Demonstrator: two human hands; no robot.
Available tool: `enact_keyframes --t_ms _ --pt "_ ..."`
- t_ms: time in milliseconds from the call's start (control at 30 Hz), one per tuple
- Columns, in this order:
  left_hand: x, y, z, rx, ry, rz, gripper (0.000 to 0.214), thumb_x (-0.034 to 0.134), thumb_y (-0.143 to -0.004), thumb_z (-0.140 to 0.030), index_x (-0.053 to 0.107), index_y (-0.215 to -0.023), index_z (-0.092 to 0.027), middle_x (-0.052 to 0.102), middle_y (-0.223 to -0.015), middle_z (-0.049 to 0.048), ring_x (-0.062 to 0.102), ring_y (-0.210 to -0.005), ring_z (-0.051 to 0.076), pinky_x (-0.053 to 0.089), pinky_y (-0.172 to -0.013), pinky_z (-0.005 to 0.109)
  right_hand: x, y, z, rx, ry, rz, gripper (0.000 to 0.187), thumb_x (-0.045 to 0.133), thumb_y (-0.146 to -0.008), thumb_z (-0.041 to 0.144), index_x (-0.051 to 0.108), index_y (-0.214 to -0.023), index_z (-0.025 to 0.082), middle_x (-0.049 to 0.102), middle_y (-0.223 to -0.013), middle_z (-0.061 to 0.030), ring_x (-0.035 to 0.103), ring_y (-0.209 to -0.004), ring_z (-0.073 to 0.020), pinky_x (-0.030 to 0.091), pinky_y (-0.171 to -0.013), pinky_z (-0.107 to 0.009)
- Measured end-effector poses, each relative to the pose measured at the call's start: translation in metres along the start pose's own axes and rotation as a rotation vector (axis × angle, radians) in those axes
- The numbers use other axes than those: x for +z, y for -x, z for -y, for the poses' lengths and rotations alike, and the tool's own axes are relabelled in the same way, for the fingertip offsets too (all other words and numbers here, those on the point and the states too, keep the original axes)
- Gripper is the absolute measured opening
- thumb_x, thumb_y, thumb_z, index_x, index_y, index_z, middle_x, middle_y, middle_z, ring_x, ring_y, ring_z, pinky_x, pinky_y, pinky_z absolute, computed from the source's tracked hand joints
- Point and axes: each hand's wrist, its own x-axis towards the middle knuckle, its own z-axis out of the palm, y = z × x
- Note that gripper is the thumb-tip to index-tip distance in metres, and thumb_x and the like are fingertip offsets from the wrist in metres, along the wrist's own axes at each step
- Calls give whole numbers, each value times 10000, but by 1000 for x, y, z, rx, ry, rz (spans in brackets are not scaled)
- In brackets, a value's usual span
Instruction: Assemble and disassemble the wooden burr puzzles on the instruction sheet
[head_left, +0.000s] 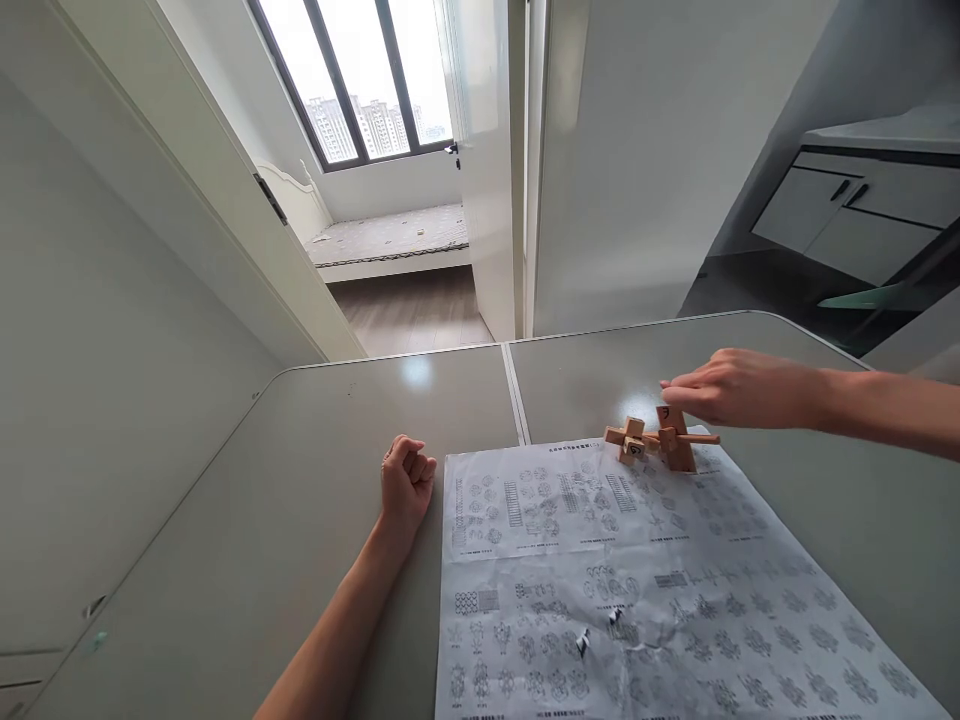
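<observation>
My left hand (409,475) rests on the table left of the paper sheet, its fingers curled into a loose fist with nothing showing in it. My right hand (709,388) is over the far right corner of the sheet, fingers pressed together, right at the top of an upright wooden puzzle block (677,445) with a dark mark on it. Whether the fingers touch that block or hold something is hidden. Beside it to the left sits a smaller cross-shaped wooden puzzle (630,440), also marked. Both wooden pieces stand close together on the printed paper sheet (540,560).
The creased sheet is covered in small printed diagrams. Two small dark-and-white bits (583,642) lie on it near the front. A seam (514,390) crosses the grey table (300,560). Beyond are an open door (487,170), a bed (397,235) and white cabinets (847,205).
</observation>
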Motion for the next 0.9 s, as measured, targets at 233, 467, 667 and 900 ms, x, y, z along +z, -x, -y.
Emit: enact_keyframes --t_ms 233,467,667,900 --pt "-2 -1 -4 -30 25 -12 568 704 -637 -112 148 -607 -224 89 -514 -111 164 -407 47 210 -400 251 -1 -6 -21 74 -70 274 530 459 -1083 304 368 -567 228 497 -523 -10 358 -462 -130 186 -589 -341" --pt "-2 -1 -7 -43 64 -32 555 684 -634 -102 143 -599 -217 88 -500 -109 168 -398 47 216 -395 250 7 0 -21 170 -121 382 662 377 -1118 413 288 -485 241 388 -458 14 222 -451 -117 195 -630 -357" --pt "-3 0 -7 -59 101 -15 581 699 -633 -94 131 -615 -216 62 -525 -105 139 -414 51 216 -390 242 12 7 -28 182 -158 379 613 385 -1093 366 271 -499 260 366 -454 21 190 -487 -132 172 -656 -374" --pt "-2 1 -11 -109 140 65 562 652 -645 -77 108 -668 -215 9 -600 -95 11 -467 60 159 -386 235 16 11 -37 172 -224 350 583 497 -1013 291 145 -548 273 314 -446 28 150 -528 -135 169 -635 -385"
